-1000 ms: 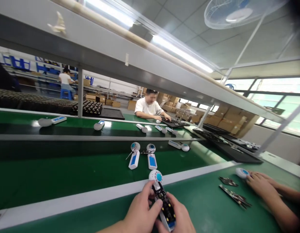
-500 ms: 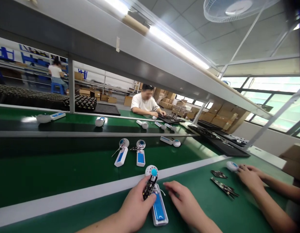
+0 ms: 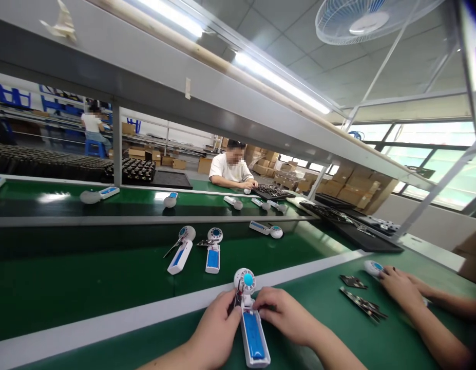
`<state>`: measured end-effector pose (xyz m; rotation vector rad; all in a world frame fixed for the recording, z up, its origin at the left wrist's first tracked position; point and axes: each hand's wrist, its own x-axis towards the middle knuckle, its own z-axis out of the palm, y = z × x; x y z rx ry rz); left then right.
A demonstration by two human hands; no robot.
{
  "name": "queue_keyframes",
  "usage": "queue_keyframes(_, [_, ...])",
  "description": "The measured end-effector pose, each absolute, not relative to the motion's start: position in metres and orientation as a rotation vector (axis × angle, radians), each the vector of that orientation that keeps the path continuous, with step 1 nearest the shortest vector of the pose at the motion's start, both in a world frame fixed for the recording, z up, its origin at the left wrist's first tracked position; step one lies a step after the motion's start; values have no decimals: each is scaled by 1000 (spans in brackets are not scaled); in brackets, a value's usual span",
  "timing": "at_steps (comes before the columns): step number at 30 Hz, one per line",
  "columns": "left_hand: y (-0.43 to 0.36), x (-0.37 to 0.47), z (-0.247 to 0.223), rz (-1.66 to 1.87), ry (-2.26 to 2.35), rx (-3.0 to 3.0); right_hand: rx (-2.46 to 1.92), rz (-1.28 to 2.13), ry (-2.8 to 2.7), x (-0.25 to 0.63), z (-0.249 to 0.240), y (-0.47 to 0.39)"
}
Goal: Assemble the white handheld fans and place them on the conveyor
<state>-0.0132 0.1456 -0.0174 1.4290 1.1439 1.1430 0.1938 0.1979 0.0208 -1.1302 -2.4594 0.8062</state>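
On the green desk lies the open fan, which the left hand pinches, board between fingertips, while the right hand, fingers curled at its neck, should steady it squarely.

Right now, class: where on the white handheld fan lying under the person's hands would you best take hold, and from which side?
Grip the handheld fan across its long straight handle, from above: it lies flat with its blue cell facing up, and the round head is bulkier.
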Motion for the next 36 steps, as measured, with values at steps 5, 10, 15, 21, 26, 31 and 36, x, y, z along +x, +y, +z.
queue_keyframes(5, [149, -11, -18, 1174, 1047, 1336, -1135, 801, -2510, 194, 28, 197])
queue_keyframes(10, [152, -11, -22, 1212, 1069, 1237, -1085, 771, -2578, 186, 37, 194])
queue_keyframes(15, [153, -12, -24, 1218, 1044, 1203, -1160, 694, -2495, 179, 31, 193])
queue_keyframes(21, [150, -11, -23, 1252, 1086, 1246, -1342, 543, -2183, 162, -6, 182])
queue_keyframes(26, [144, -11, -13, 1176, 1219, 1410, -1344, 542, -2034, 151, -18, 173])
queue_keyframes(31, [138, -9, -9, 1163, 1293, 1541, -1340, 557, -1945, 146, -11, 163])
queue_keyframes(36, [137, -8, -16, 1169, 1230, 1649, -1370, 559, -1897, 143, -6, 158])
